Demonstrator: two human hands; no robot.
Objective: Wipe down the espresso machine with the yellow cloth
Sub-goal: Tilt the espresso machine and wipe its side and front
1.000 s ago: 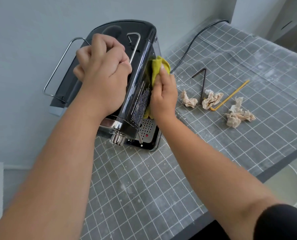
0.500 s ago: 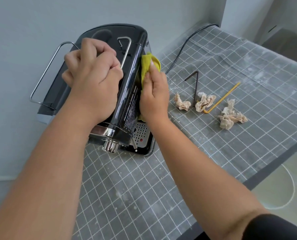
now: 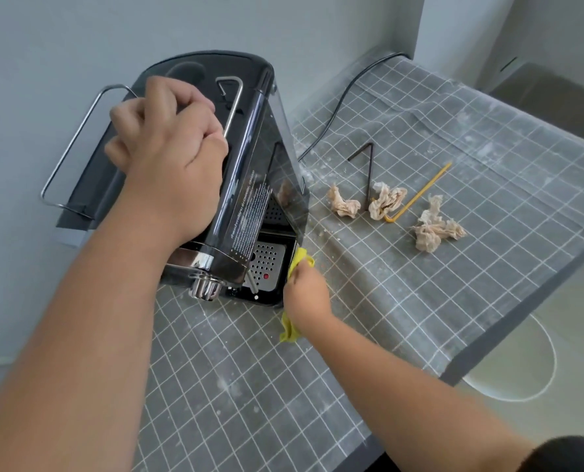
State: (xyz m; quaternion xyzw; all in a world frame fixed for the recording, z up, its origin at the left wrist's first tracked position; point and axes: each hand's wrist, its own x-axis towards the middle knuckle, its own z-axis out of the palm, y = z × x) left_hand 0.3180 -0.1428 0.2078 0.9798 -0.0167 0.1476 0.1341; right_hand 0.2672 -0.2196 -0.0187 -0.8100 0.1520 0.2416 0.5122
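Note:
A glossy black espresso machine (image 3: pixel 249 185) stands against the wall on a grey gridded mat, seen from above. My left hand (image 3: pixel 171 148) rests fisted on its top, closed around the metal rail there. My right hand (image 3: pixel 305 294) is low at the machine's front right corner, beside the perforated drip tray (image 3: pixel 266 264). It grips the yellow cloth (image 3: pixel 300 264), pressed against the base's right edge, with a tail of the cloth hanging below the wrist onto the mat.
Three crumpled brown paper wads (image 3: pixel 435 229) lie on the mat (image 3: pixel 420 301) to the right, with a bent black straw (image 3: pixel 369 165) and a yellow straw (image 3: pixel 420 192). A black power cord (image 3: pixel 345 93) runs back along the wall. The counter edge drops off at right.
My right hand has slid the cloth down the machine's right side, from near the top to the base by the drip tray. The left hand has stayed on top.

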